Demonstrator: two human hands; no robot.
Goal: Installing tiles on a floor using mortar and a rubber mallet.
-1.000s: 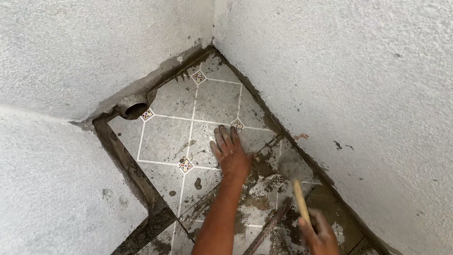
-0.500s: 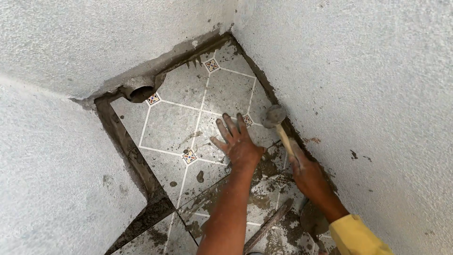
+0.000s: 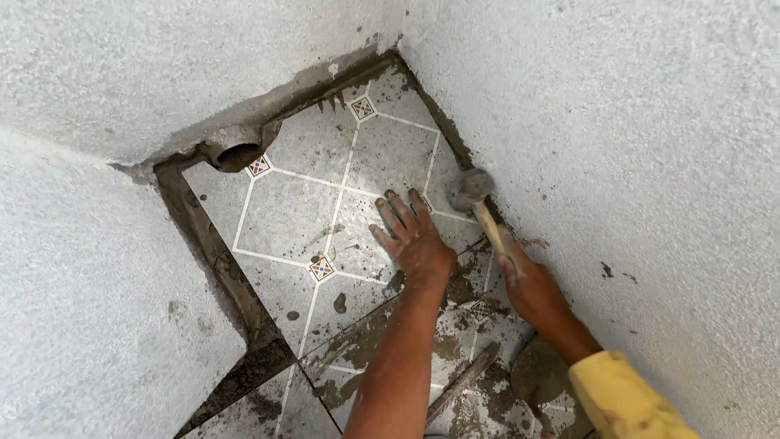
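The left hand lies flat with fingers spread on the hard, breakable tile. The right hand squeezes the heavy-headed hammer by its wooden handle.

pipe: inside lost in shadow
trowel: partly hidden by right arm
left arm: cut off at bottom edge
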